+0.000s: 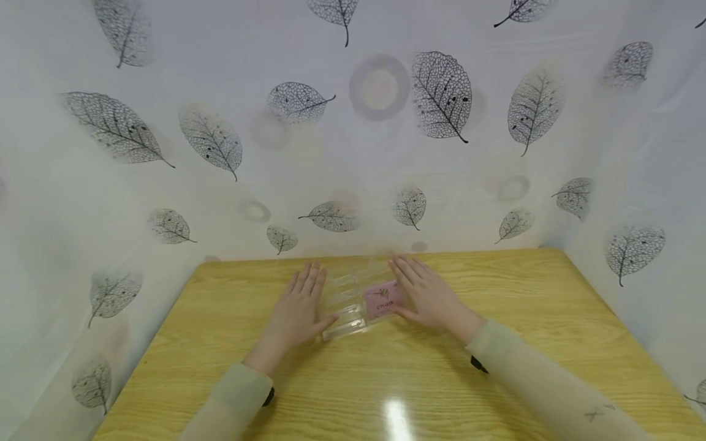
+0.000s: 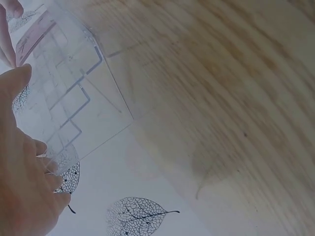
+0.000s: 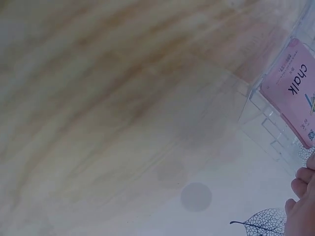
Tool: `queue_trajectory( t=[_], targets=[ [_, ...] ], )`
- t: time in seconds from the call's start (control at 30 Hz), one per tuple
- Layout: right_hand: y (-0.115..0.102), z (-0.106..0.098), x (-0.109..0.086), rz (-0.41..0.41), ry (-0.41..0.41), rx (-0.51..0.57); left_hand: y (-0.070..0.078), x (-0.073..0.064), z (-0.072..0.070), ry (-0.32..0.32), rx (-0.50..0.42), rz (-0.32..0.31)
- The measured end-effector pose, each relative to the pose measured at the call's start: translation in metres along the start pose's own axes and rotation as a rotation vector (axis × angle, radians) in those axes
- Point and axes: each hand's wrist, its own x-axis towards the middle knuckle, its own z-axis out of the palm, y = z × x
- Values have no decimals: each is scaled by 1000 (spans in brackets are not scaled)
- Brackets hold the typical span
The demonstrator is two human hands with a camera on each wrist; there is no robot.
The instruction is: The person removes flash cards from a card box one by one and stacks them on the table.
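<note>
Tray of clear plastic (image 1: 343, 298) is at twelve o'clock from me, toward the far edge of the wooden table (image 1: 331, 380). The pink pack marked "chalk" (image 1: 382, 299) is at its three o'clock side; whether in it or on it, I cannot tell. My left hand (image 1: 298, 309) touches the nine o'clock side, fingers straight, thumb apart. My right hand (image 1: 429, 295) is likewise unclenched, by the pack. I judge this step as steadying; the next move probably calls for even pressure.
</note>
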Motion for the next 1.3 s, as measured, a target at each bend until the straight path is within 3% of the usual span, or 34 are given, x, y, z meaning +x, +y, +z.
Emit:
queue_trajectory(
  t=[0.27,0.8,1.3],
  targets=[
    [1,-3,-12,2,4,-9,3,8,3,13,-23,32],
    [4,-6,-41,29,12,-17,9,17,-8,-42,-62,143],
    [12,-4,-28,18,25,4,9,17,-10,-37,-41,163]
  ],
)
